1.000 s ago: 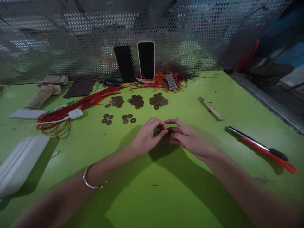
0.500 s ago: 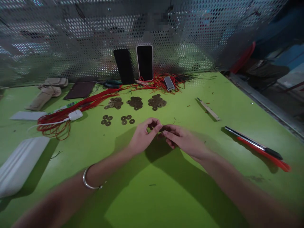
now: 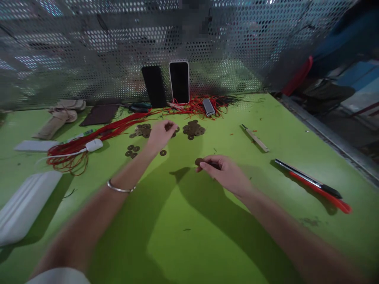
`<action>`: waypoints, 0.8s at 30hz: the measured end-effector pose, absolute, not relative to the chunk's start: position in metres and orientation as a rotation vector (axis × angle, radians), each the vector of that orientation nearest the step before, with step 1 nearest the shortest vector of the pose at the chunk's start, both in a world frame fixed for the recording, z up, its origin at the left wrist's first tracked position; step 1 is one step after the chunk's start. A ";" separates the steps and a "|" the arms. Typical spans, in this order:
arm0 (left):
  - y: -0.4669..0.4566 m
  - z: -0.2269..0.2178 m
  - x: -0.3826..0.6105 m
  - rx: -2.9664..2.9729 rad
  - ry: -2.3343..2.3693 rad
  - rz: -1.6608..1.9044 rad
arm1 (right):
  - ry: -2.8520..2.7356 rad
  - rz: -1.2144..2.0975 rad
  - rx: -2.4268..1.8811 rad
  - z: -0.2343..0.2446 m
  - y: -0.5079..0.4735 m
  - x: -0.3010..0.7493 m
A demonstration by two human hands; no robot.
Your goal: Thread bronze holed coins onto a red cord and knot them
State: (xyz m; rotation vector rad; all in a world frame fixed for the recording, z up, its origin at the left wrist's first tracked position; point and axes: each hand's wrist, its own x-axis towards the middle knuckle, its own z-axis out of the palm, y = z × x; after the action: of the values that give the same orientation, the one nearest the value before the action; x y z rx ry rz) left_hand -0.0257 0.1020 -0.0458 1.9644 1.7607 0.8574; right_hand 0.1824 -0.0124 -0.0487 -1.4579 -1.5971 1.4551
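Note:
My right hand [image 3: 225,173] hovers right of centre, thumb and fingers closed on a round bronze-coloured coin [image 3: 199,161]. Reaching farther forward, my left hand [image 3: 160,136] is at the middle coin pile [image 3: 177,129], which it mostly covers. Its fingertips are pinched together, and whatever they hold is hidden. Holed coins form a left pile [image 3: 143,129] and a right pile [image 3: 194,130] on either side. Closer to me lie a small group of coins [image 3: 132,151] and a single coin [image 3: 163,152], beside my left forearm.
Two phones [image 3: 179,83] lean on a perforated metal screen [image 3: 118,51]. Red cords [image 3: 103,134] run across the green table [image 3: 177,252], with a white charger [image 3: 94,145] on them. A utility knife [image 3: 308,179] and a thin wooden-handled tool [image 3: 255,139] lie right; a white case [image 3: 28,205] lies left.
My left hand has parted from my right and moved forward-left to the middle pile, its forearm passing over the near coins. My right hand has stayed about in place, its coin now visible.

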 end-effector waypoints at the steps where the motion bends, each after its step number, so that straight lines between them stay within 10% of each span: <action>1: 0.114 -0.047 -0.031 1.993 1.807 0.825 | -1.570 1.478 -1.452 -0.049 -0.012 0.182; 24: 0.002 -0.034 -0.022 2.108 1.162 0.879 | -1.432 1.703 -1.321 -0.040 -0.021 0.176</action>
State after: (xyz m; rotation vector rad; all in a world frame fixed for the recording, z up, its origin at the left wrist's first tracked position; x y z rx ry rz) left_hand -0.0221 0.0022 -0.0343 2.1083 1.1617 0.8791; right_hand 0.1758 -0.0213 -0.0396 -1.3214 -1.4317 1.7032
